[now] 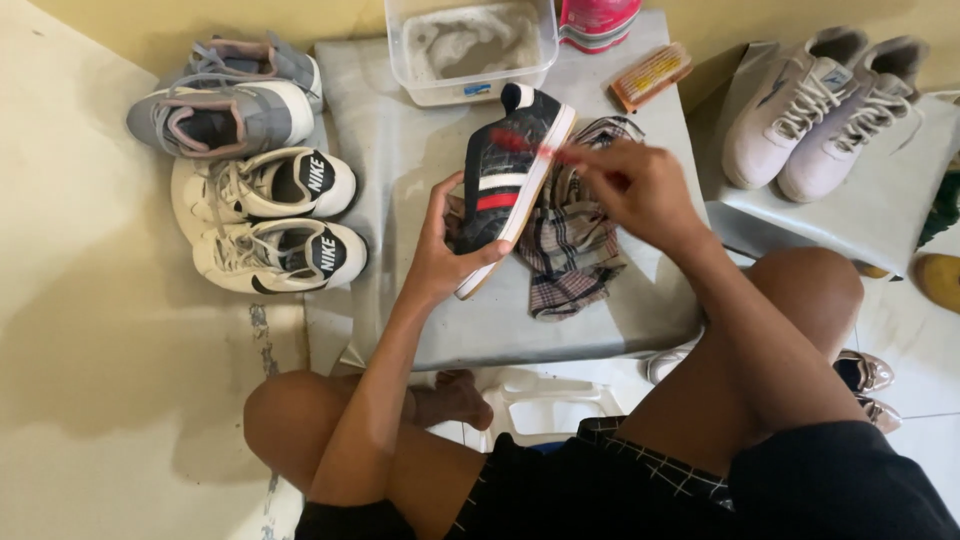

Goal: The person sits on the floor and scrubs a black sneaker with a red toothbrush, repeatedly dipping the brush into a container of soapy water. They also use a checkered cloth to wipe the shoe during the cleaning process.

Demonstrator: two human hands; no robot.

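Shoe (pixel 512 165) in left hand (pixel 440 255), right hand (pixel 640 190) beside

A clear plastic tub (pixel 470 45) is seen at the far edge of the grey table (pixel 400 160), rectangular, with pale foamy water inside. A small blue and white label (pixel 481 89) is stuck low on its near wall. Just right of the tub, a pink and red pouch (pixel 598 22) is partly cut off by the top edge. No signs or screens are shown.
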